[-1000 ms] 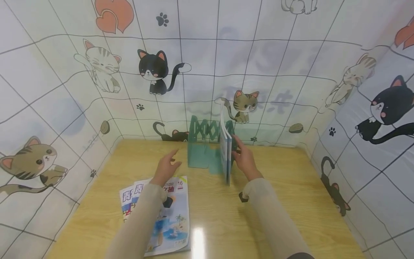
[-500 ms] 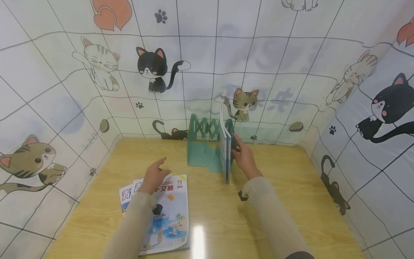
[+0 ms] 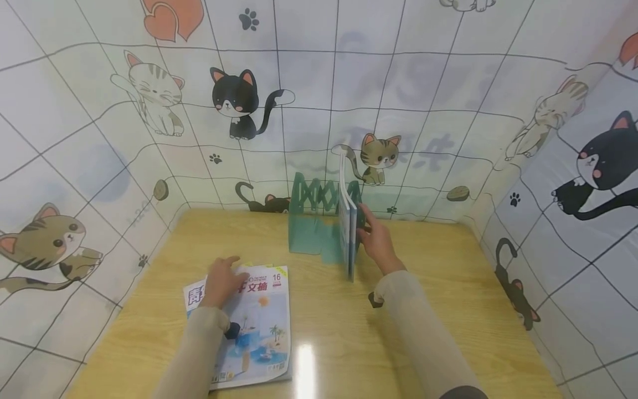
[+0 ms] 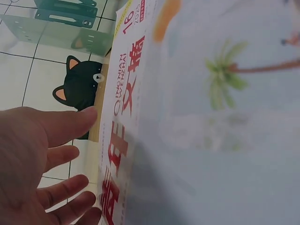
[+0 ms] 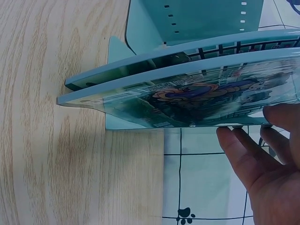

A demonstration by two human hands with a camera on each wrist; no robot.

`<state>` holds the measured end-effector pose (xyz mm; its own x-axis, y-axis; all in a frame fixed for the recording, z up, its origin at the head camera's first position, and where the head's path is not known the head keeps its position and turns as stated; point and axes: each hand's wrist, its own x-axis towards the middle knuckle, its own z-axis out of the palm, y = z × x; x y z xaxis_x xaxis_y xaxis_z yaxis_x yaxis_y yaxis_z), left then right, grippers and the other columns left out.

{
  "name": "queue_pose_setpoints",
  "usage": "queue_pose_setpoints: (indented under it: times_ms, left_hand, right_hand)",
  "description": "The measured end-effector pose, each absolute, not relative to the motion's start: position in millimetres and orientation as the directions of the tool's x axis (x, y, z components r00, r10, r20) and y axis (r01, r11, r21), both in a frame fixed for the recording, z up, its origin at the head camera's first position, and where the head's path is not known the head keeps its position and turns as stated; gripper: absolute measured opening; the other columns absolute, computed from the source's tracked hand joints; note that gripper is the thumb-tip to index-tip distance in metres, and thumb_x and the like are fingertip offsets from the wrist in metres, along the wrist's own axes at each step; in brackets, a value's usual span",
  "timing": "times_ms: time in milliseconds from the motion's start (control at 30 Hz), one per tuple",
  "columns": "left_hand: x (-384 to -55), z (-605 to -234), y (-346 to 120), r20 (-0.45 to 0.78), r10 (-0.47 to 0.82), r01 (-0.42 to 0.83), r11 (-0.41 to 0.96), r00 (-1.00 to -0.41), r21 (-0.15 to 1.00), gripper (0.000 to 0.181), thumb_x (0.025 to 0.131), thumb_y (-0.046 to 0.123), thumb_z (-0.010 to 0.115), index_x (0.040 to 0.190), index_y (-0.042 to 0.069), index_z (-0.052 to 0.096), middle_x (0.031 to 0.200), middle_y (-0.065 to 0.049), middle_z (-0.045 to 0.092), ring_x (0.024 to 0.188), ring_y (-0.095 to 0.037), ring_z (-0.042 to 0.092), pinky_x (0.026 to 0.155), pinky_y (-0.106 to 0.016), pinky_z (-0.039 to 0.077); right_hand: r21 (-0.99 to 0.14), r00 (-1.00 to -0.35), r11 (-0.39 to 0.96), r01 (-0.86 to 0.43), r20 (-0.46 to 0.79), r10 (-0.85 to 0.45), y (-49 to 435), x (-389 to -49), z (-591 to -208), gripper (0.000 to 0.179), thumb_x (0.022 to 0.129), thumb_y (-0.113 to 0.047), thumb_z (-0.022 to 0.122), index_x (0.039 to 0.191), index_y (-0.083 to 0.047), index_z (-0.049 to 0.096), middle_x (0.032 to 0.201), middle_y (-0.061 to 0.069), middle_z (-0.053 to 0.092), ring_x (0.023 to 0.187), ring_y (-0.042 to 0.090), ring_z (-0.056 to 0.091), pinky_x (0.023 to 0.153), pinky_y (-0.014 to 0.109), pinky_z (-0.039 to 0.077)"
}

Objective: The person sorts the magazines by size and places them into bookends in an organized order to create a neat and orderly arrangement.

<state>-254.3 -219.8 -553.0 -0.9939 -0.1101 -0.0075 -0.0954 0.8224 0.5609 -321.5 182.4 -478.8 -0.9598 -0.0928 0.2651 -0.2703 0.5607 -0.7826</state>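
Observation:
A green expandable book rack [image 3: 303, 233] stands at the back of the table, its lattice along the rear. Two thin magazines [image 3: 350, 238] stand upright at its right end, and their covers show in the right wrist view. My right hand [image 3: 381, 246] is on their right side, with its fingertips [image 5: 225, 133] touching the rack's end and one finger over the cover. My left hand [image 3: 223, 282], fingers spread, is at the top edge of the magazine pile [image 3: 269, 327] lying flat at the front left. The left wrist view shows no magazine between its fingers.
The wooden table [image 3: 423, 321] carries the rack and the magazines. Sheeting [image 3: 314, 88] printed with cats and grid lines walls the back and both sides. A bright glare streak [image 3: 305, 366] lies right of the pile.
My left hand has moved left and towards me, from beside the rack to over the flat magazine pile. The right hand and the upright magazines have stayed in place.

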Motion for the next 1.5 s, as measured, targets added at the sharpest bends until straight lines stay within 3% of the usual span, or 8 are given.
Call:
queue_pose_setpoints:
  times_ms: [200, 500, 667, 867, 1133, 1367, 1500]
  left_hand:
    - [-243, -557, -227, -0.033, -0.163, -0.155, 0.828, -0.986, 0.540, 0.065, 0.081, 0.027, 0.078, 0.134, 0.000, 0.053, 0.127, -0.026, 0.049, 0.116, -0.045, 0.043, 0.097, -0.059, 0.035]
    - [-230, -547, -225, -0.103, -0.242, -0.260, 0.811, -0.965, 0.524, 0.080, 0.076, 0.023, 0.081, 0.143, 0.000, 0.043, 0.124, -0.032, 0.045, 0.108, -0.049, 0.043, 0.088, -0.060, 0.038]
    - [-222, -545, -223, -0.167, -0.254, -0.304, 0.786, -0.953, 0.538, 0.085, 0.075, 0.021, 0.081, 0.146, 0.004, 0.038, 0.125, -0.032, 0.044, 0.109, -0.051, 0.041, 0.089, -0.063, 0.037]
    - [-210, -547, -223, -0.213, -0.264, -0.339, 0.753, -0.941, 0.564, 0.089, 0.075, 0.021, 0.082, 0.150, 0.010, 0.035, 0.127, -0.027, 0.044, 0.111, -0.047, 0.040, 0.089, -0.064, 0.037]
    - [-205, -549, -224, -0.200, -0.235, -0.309, 0.722, -0.951, 0.619, 0.087, 0.076, 0.017, 0.081, 0.150, 0.013, 0.037, 0.128, -0.024, 0.045, 0.111, -0.043, 0.043, 0.092, -0.061, 0.037]
    - [-208, -553, -234, -0.220, -0.146, -0.259, 0.696, -0.964, 0.670, 0.077, 0.078, 0.008, 0.077, 0.147, 0.013, 0.043, 0.148, -0.023, 0.039, 0.133, -0.048, 0.031, 0.105, -0.062, 0.025]
    - [-209, -553, -242, -0.236, -0.100, -0.239, 0.683, -0.967, 0.690, 0.069, 0.079, 0.007, 0.075, 0.143, 0.016, 0.051, 0.146, -0.023, 0.041, 0.127, -0.048, 0.040, 0.098, -0.061, 0.036]
  right_hand:
    - [-0.791, -0.966, 0.559, -0.248, 0.243, -0.084, 183, -321, -478, 0.070, 0.095, 0.002, 0.058, 0.153, -0.030, 0.032, 0.141, 0.024, 0.046, 0.113, 0.043, 0.057, 0.079, 0.042, 0.055]
    - [-0.780, -0.961, 0.567, -0.265, 0.260, -0.092, 182, -323, -480, 0.072, 0.095, 0.003, 0.056, 0.153, -0.032, 0.031, 0.143, 0.025, 0.044, 0.113, 0.045, 0.057, 0.080, 0.043, 0.054]
    - [-0.790, -0.968, 0.564, -0.241, 0.235, -0.085, 181, -321, -479, 0.072, 0.095, 0.003, 0.056, 0.152, -0.033, 0.031, 0.144, 0.023, 0.043, 0.116, 0.044, 0.055, 0.080, 0.042, 0.055]
    - [-0.789, -0.966, 0.562, -0.248, 0.242, -0.087, 180, -322, -478, 0.068, 0.096, 0.003, 0.056, 0.153, -0.026, 0.032, 0.143, 0.025, 0.044, 0.114, 0.045, 0.056, 0.080, 0.044, 0.054]
    - [-0.792, -0.964, 0.554, -0.256, 0.250, -0.090, 181, -322, -479, 0.067, 0.095, 0.003, 0.056, 0.152, -0.024, 0.033, 0.143, 0.025, 0.044, 0.114, 0.045, 0.056, 0.079, 0.043, 0.055]
    - [-0.786, -0.962, 0.558, -0.266, 0.258, -0.095, 182, -322, -479, 0.066, 0.096, 0.003, 0.056, 0.152, -0.022, 0.033, 0.142, 0.026, 0.044, 0.113, 0.045, 0.057, 0.080, 0.044, 0.054]
    - [-0.784, -0.962, 0.562, -0.263, 0.257, -0.092, 181, -322, -479, 0.066, 0.096, 0.003, 0.056, 0.152, -0.023, 0.033, 0.141, 0.026, 0.046, 0.113, 0.044, 0.057, 0.080, 0.044, 0.054]
